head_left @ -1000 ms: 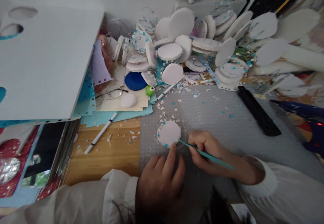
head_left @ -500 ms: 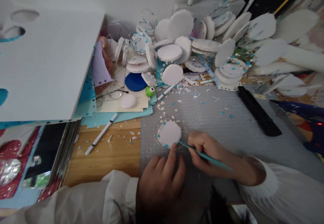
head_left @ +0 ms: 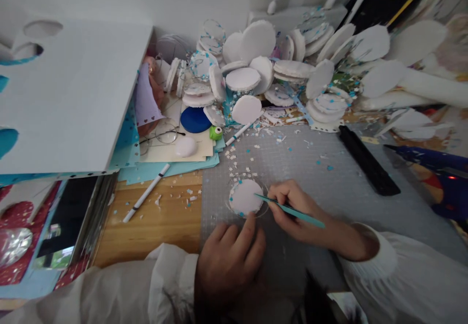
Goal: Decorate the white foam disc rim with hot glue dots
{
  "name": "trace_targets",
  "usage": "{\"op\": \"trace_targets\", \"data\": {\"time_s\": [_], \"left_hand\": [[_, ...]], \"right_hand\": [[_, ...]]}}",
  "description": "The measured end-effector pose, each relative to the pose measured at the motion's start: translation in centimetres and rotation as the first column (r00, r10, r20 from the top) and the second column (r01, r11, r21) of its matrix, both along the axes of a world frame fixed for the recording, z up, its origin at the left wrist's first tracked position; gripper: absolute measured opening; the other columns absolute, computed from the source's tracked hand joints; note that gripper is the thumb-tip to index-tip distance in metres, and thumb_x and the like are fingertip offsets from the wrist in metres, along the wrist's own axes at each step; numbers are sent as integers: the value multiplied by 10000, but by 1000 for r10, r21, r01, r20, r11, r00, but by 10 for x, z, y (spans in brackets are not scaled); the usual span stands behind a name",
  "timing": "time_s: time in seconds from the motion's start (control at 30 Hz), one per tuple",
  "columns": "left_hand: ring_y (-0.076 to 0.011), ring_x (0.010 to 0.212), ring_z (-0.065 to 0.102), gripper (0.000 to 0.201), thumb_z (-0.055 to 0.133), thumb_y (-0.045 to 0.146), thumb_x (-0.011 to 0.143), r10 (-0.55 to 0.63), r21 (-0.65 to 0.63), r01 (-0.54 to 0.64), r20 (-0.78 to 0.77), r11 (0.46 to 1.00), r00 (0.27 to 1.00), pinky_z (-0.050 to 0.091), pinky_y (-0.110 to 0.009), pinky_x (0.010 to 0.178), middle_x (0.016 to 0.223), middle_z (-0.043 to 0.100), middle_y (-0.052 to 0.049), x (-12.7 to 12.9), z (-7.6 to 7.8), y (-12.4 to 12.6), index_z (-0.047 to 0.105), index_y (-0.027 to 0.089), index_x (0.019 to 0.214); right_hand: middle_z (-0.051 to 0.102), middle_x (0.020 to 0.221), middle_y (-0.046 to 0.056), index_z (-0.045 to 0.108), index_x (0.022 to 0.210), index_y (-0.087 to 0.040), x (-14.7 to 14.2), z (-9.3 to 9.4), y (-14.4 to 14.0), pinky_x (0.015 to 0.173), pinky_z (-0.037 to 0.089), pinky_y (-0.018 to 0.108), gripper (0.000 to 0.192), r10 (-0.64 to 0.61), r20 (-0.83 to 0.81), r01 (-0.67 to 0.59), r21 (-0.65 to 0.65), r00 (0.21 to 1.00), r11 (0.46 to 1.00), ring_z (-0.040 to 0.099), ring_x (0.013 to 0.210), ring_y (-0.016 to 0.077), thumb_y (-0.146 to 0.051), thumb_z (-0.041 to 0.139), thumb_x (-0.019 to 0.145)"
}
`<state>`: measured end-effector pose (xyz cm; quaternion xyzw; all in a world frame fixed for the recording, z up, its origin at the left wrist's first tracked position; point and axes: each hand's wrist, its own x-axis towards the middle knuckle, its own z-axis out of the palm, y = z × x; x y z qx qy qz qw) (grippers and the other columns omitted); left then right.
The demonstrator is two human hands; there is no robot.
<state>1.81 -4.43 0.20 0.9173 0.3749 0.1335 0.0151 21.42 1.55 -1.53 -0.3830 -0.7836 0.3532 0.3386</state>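
Note:
A small white disc (head_left: 247, 196) with blue and white bits along its rim lies on the grey cutting mat (head_left: 300, 163), with a thin clear ring round it. The index fingertip of my left hand (head_left: 234, 251) rests at the disc's near edge; the other fingers are loosely bent and hold nothing. In my right hand (head_left: 298, 212) are teal tweezers (head_left: 292, 211), gripped between thumb and fingers. Their tip is over the right part of the disc; whether it holds a bit is too small to tell. Tiny white star-shaped pieces (head_left: 231, 154) are scattered just beyond the disc.
Many white discs (head_left: 243, 79) are heaped along the back. A black bar-shaped tool (head_left: 367, 160) and a blue glue gun (head_left: 438, 168) lie at right. Left are a white pen (head_left: 146, 193), glasses (head_left: 166, 133), a blue round lid (head_left: 196, 119) and a large white board (head_left: 76, 94).
The tweezers' tip has moved from the disc's lower right edge up and inward over its face. My left fingertip stays at the near edge. The whole view has shifted slightly.

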Motion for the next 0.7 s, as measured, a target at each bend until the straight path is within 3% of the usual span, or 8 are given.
{"op": "trace_targets", "data": {"time_s": [0.17, 0.37, 0.7], "left_hand": [[-256, 798, 623, 455, 471, 315, 759, 67, -21, -67, -4, 998, 998, 435, -391, 655, 1183, 644, -182, -1, 2, -1, 602, 86, 1130], [-192, 677, 566, 412, 452, 299, 791, -34, -18, 33, -61, 999, 998, 386, -362, 600, 1305, 585, -122, -1, 2, 0, 607, 124, 1131], [-184, 644, 556, 403, 458, 331, 803, -40, -23, 38, -84, 999, 996, 370, -358, 577, 1312, 584, -108, -2, 2, -1, 612, 132, 1118]], "right_hand": [[420, 708, -35, 316, 828, -227, 2, 0, -1, 541, 345, 230, 213, 36, 13, -36, -27, 999, 999, 393, 599, 104, -79, 470, 830], [423, 724, -29, 320, 841, -225, 3, -3, -2, 560, 356, 240, 210, 27, 6, -27, -38, 1000, 999, 410, 615, 108, -84, 476, 827], [413, 727, -33, 320, 846, -225, 2, -5, -2, 566, 345, 237, 201, 37, -9, -37, -61, 999, 997, 398, 617, 104, -81, 458, 836]]}}
